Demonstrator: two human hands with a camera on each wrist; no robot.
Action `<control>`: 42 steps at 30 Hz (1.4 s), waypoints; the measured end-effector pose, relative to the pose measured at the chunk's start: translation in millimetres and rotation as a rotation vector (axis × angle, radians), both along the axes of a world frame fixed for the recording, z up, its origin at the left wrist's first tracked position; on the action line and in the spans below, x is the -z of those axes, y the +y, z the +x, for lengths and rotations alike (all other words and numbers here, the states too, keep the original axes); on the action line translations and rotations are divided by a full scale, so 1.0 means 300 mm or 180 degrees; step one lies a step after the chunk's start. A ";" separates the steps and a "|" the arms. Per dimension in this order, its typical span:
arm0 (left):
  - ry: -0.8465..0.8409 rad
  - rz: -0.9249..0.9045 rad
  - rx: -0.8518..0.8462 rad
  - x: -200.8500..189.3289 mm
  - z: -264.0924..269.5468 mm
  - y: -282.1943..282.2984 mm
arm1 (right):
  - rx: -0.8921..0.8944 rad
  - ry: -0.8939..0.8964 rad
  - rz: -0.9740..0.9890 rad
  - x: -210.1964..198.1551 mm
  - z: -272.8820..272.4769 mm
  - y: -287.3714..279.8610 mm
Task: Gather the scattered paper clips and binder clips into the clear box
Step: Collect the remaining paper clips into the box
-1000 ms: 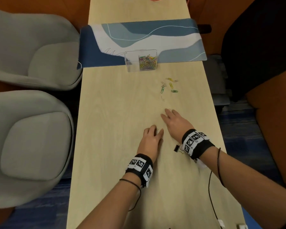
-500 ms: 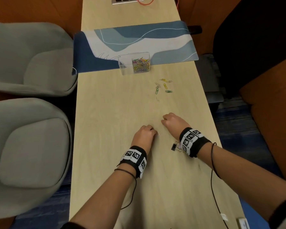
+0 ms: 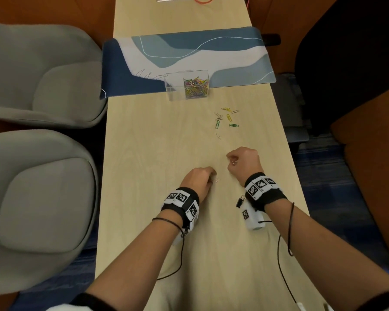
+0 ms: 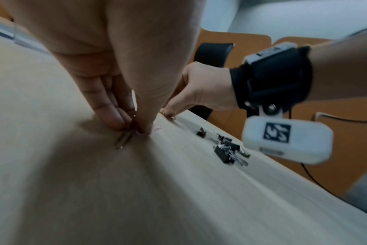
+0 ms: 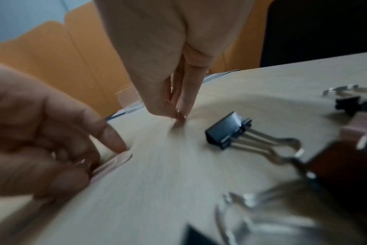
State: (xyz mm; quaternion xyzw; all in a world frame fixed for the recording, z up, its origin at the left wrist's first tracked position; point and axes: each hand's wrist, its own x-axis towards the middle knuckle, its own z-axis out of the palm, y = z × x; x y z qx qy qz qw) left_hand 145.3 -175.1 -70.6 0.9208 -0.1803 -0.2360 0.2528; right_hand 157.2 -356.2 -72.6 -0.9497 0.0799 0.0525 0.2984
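On the pale wooden desk (image 3: 144, 153), the left hand (image 3: 197, 179) is curled down with its fingers (image 4: 111, 114) and thumb pinching a small silver wire paper clip (image 4: 123, 140) that lies flat on the surface; a pale pink paper clip (image 5: 113, 163) lies touching the same fingertips. To do this well, I would judge, the nail should slide under one end so the flat wire tips up, and both clips should be secured before the hand lifts. Farther up the desk, the clear plastic box (image 3: 186, 86) stands at the near edge of the blue and white desk mat (image 3: 234, 55), already holding a heap of coloured clips in its right half. Right of it and nearer, a loose cluster of green, yellow and silver paper clips (image 3: 226, 118) waits on the bare wood. The right hand (image 3: 244, 164) is closed too, pinching a thin metal paper clip (image 3: 234, 162) just above the desk. Beside and beneath that wrist lie several black binder clips with silver wire handles (image 4: 226, 147), well apart from the box; being bulkier, they probably suit a whole-hand scoop afterwards.
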 end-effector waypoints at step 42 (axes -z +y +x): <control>-0.1239 -0.1241 -0.1259 -0.081 0.979 0.020 | 0.1147 -0.0671 0.2855 -0.229 0.815 0.042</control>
